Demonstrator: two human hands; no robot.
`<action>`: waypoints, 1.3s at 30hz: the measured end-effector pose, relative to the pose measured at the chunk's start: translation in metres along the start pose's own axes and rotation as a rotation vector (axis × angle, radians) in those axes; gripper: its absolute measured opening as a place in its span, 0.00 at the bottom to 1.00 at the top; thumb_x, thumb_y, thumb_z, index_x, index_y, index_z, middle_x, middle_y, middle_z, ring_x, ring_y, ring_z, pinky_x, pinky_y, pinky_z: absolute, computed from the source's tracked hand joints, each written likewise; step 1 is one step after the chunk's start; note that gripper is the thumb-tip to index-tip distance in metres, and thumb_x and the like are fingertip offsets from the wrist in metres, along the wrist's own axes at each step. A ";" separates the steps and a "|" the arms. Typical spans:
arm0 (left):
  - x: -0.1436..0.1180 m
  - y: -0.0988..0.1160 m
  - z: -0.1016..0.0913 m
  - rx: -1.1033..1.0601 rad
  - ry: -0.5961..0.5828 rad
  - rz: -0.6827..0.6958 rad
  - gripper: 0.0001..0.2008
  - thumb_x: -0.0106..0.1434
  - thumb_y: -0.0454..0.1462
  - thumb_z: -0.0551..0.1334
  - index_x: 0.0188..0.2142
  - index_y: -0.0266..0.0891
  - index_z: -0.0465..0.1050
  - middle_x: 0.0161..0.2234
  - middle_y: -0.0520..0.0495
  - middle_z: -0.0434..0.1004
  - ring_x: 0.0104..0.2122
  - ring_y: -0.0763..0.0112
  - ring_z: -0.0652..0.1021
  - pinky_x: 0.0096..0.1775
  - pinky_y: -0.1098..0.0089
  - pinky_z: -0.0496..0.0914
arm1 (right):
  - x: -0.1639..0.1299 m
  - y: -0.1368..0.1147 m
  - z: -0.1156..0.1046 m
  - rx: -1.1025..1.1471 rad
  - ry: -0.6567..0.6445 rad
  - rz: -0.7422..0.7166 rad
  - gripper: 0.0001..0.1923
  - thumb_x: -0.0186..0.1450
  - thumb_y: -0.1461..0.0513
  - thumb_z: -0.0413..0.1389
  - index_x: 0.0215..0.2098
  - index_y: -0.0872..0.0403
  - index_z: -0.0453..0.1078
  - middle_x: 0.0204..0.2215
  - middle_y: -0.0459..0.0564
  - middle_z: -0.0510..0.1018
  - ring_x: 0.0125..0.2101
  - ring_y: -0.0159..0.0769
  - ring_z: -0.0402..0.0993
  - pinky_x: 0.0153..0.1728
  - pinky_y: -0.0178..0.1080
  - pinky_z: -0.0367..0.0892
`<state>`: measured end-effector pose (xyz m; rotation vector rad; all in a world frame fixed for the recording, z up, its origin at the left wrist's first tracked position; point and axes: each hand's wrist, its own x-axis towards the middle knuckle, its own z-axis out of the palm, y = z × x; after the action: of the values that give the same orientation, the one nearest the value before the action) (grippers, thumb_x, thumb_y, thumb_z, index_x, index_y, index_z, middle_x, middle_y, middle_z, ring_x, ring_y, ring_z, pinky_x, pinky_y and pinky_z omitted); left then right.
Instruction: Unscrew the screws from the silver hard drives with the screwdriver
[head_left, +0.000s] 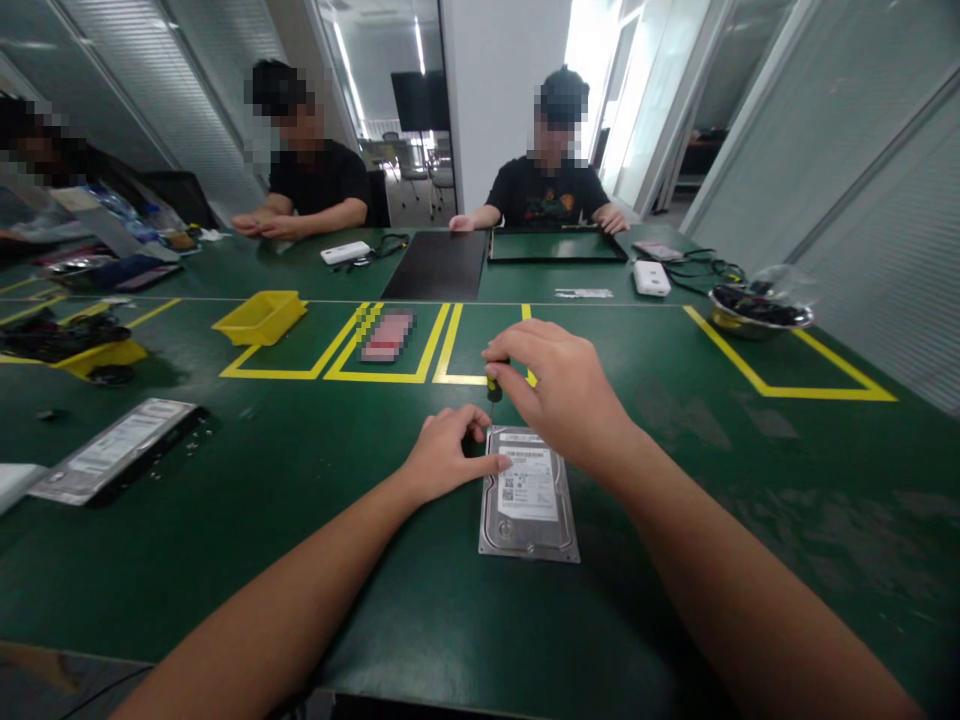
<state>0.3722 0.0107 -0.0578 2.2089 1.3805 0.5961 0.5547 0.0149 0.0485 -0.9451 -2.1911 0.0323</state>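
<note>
A silver hard drive (531,530) with a white label lies flat on the green table in front of me. My left hand (448,455) grips its left side, thumb across the label and fingers curled by the far left corner. Above that corner, my right hand (559,385) pinches the yellow-and-black handle of a screwdriver (494,388). The screwdriver stands upright, its thin shaft pointing down at the drive's corner. Whether the tip sits in a screw is too small to tell.
Another drive (124,450) lies at the left with small screws beside it. A yellow bin (262,318), a pink phone (388,337) and a metal bowl of black parts (761,312) stand farther back. Two people sit opposite; another is at far left.
</note>
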 end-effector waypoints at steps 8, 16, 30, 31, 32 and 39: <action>0.000 -0.001 0.000 -0.011 0.005 0.001 0.26 0.53 0.57 0.67 0.42 0.43 0.68 0.36 0.52 0.77 0.38 0.60 0.73 0.42 0.61 0.62 | -0.001 0.002 0.002 -0.001 0.015 -0.012 0.04 0.65 0.68 0.55 0.35 0.56 0.72 0.37 0.51 0.79 0.40 0.40 0.73 0.43 0.41 0.65; -0.001 -0.002 0.000 -0.012 0.011 0.007 0.26 0.53 0.57 0.67 0.43 0.43 0.68 0.36 0.52 0.77 0.38 0.60 0.74 0.41 0.62 0.62 | -0.001 0.001 0.001 -0.024 0.025 0.012 0.06 0.65 0.68 0.56 0.40 0.56 0.73 0.39 0.51 0.80 0.41 0.40 0.74 0.44 0.41 0.66; 0.002 -0.004 0.002 -0.018 0.000 0.005 0.26 0.53 0.56 0.69 0.42 0.43 0.68 0.35 0.54 0.76 0.38 0.62 0.73 0.40 0.63 0.60 | 0.005 -0.001 -0.014 0.035 -0.078 0.055 0.07 0.64 0.69 0.58 0.38 0.57 0.77 0.38 0.49 0.81 0.40 0.37 0.76 0.43 0.36 0.65; 0.003 -0.004 0.002 -0.018 0.000 0.004 0.26 0.53 0.57 0.69 0.41 0.43 0.68 0.35 0.54 0.76 0.38 0.62 0.73 0.40 0.63 0.60 | 0.006 -0.001 -0.014 0.040 -0.076 0.056 0.07 0.64 0.69 0.58 0.38 0.57 0.77 0.38 0.50 0.81 0.41 0.37 0.76 0.44 0.36 0.65; 0.003 -0.004 0.002 -0.018 -0.001 0.003 0.26 0.53 0.57 0.69 0.42 0.43 0.68 0.35 0.54 0.77 0.38 0.62 0.73 0.40 0.63 0.60 | 0.006 -0.001 -0.013 0.041 -0.074 0.057 0.07 0.64 0.69 0.58 0.39 0.58 0.77 0.38 0.50 0.81 0.41 0.37 0.76 0.44 0.36 0.65; 0.002 -0.003 0.002 -0.025 0.007 0.005 0.26 0.53 0.56 0.68 0.42 0.43 0.68 0.36 0.53 0.77 0.39 0.61 0.73 0.41 0.63 0.60 | 0.008 0.000 -0.010 0.016 -0.033 0.014 0.04 0.65 0.66 0.59 0.34 0.58 0.76 0.34 0.51 0.78 0.36 0.34 0.72 0.39 0.35 0.63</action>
<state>0.3714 0.0133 -0.0609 2.1935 1.3642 0.6197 0.5577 0.0176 0.0610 -0.9569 -2.2111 0.0720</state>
